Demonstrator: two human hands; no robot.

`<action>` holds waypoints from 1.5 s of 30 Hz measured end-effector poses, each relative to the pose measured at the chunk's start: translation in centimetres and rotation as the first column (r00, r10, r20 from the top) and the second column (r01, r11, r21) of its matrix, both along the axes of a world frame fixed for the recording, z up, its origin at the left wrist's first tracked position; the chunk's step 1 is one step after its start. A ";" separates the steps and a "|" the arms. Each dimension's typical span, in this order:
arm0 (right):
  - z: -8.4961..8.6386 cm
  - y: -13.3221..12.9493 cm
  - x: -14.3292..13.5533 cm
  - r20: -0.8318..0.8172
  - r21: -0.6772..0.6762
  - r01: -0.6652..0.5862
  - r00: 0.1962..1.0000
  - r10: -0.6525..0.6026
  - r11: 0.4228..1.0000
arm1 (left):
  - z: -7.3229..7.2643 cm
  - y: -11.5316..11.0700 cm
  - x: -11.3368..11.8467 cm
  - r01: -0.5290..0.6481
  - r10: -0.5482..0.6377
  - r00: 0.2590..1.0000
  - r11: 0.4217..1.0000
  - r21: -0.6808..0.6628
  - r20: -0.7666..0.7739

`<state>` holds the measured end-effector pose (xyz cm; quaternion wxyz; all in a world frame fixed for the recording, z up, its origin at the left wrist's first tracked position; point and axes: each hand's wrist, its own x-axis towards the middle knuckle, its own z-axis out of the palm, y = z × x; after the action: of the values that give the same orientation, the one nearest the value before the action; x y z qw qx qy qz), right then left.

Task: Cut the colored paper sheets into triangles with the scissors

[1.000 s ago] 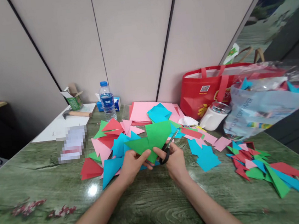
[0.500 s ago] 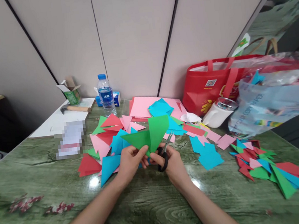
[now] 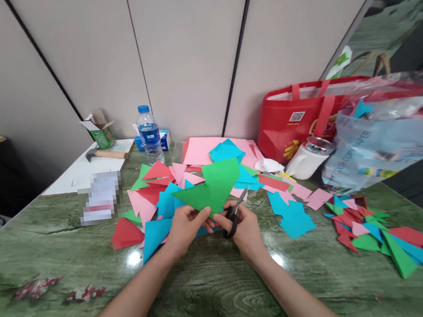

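A green paper (image 3: pixel 217 183) with a pointed left end is held up over the table's middle. My left hand (image 3: pixel 188 226) pinches its lower edge between thumb and fingers. My right hand (image 3: pixel 243 225) is closed round the black-handled scissors (image 3: pixel 231 227), whose blades point up and to the right, beside the paper. The right fingertips are close to the paper's lower corner; whether they touch it is unclear. Behind and left of the hands lie blue paper pieces (image 3: pixel 155 235), red pieces (image 3: pixel 127 233) and pink ones (image 3: pixel 141 206).
A bottle (image 3: pixel 150 137), a tissue box (image 3: pixel 164 139), a hammer (image 3: pixel 109 154) and an opened green box (image 3: pixel 102 134) stand or lie at the back left. Rightward are a white mug (image 3: pixel 308 161), a red bag (image 3: pixel 283 125), a plastic bag (image 3: pixel 369 147) and paper scraps (image 3: pixel 366 228).
The green paper has turned and flattened out, so its upright part now joins the left part in one broad face. The scissors have shifted slightly, and the right fingers have moved a little.
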<state>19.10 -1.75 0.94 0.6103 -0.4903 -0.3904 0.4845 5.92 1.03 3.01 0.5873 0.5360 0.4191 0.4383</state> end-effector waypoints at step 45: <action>2.0 -1.8 0.0 0.105 -0.178 -0.590 0.785 0.611 0.788 | 0.9 -0.8 0.0 -0.306 0.301 0.951 0.950 0.067 0.066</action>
<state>19.07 -3.59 2.94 0.3567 -0.4172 -0.5389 0.6390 5.92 0.26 3.89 0.5034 0.4749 0.4631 0.5537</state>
